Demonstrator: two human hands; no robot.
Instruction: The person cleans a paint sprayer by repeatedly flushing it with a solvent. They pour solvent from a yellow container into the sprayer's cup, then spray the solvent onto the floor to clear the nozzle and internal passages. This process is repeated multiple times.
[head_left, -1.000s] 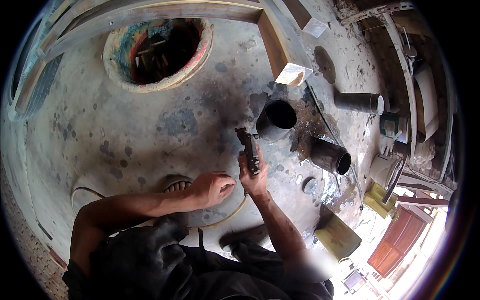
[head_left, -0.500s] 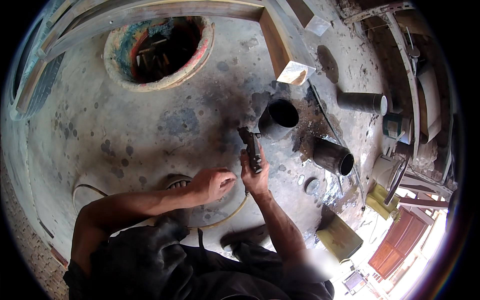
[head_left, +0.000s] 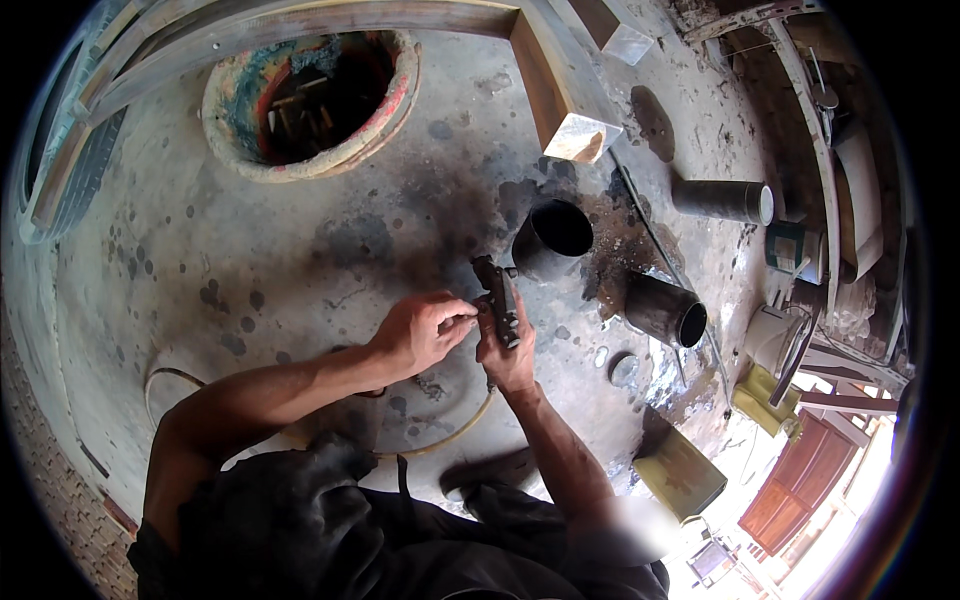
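My right hand (head_left: pixel 507 362) is wrapped round a dark, stained spray gun (head_left: pixel 502 312), its nozzle end tilted up and away from me. From the bottom of its grip a yellow hose (head_left: pixel 450 442) curves down to the left. Close to the gun's left side is my left hand (head_left: pixel 425 333), thumb and fingers drawn together in a pinch. Whatever those fingertips hold, if anything, is too small to make out. Just beyond the gun an open black can (head_left: pixel 556 240) stands on the stained concrete floor (head_left: pixel 330 300).
A second black can (head_left: pixel 666 312) lies to the right, near a dark cylinder (head_left: pixel 722 203) and a round lid (head_left: pixel 624 371). A large round pot (head_left: pixel 395 125) holds scraps at the far left. Above it runs a wooden frame (head_left: pixel 560 90). A yellowish container (head_left: pixel 680 468) lies at lower right.
My left hand has moved up and right, its fingertips now close beside the spray gun. The foot beneath it has drawn mostly out of sight. My right hand keeps the gun nearly in place.
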